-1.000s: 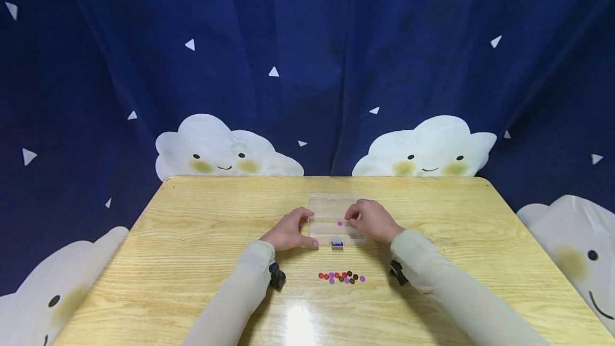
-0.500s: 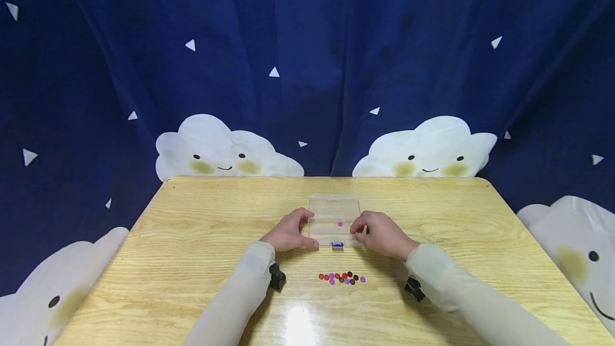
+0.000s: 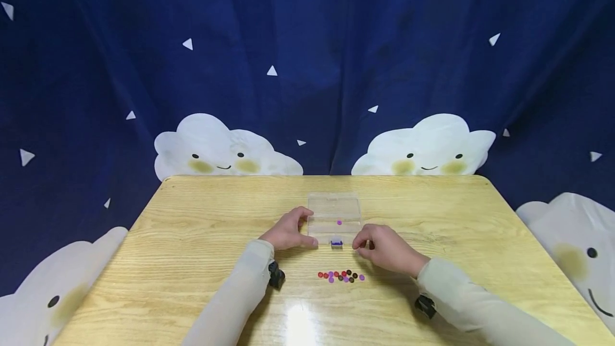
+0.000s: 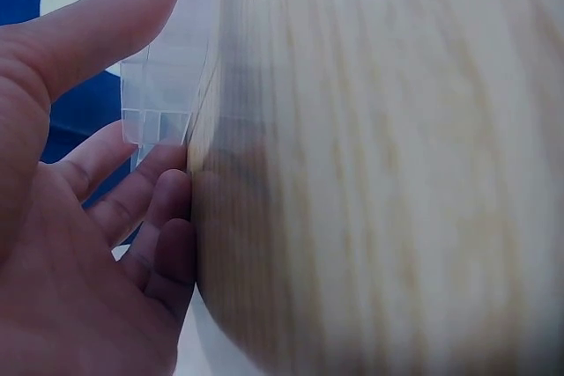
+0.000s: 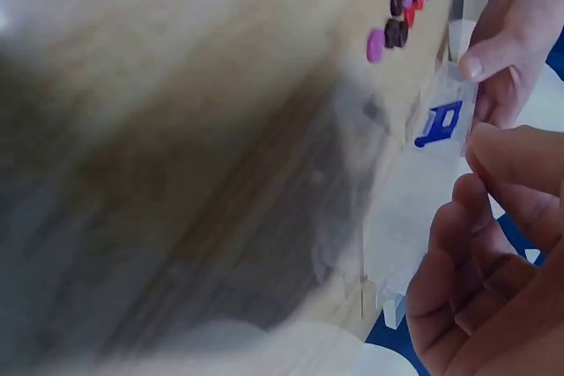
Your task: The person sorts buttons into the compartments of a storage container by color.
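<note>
A clear plastic box [image 3: 319, 224] stands mid-table with its lid [image 3: 333, 205] swung up at the back. A single purple button [image 3: 339, 222] lies inside it, and a blue latch [image 3: 336, 244] marks its front. My left hand [image 3: 287, 229] holds the box's left side between thumb and fingers; in the left wrist view the fingers [image 4: 132, 200] curl at the end of the box. My right hand [image 3: 386, 249] hovers just off the box's front right corner, its fingers loosely bent and nothing seen between them. Several small round buttons [image 3: 336, 274], red, purple and dark brown, lie in front of the box.
The wooden table [image 3: 211, 218] reaches back to a dark blue curtain [image 3: 307, 68] with white cloud shapes. A black wrist mount [image 3: 276, 275] hangs under the left sleeve and a second mount [image 3: 425, 306] under the right one.
My right hand has drawn back from over the box towards the front right, coming nearer the loose buttons. My left hand stays at the box, and the purple button still lies inside.
</note>
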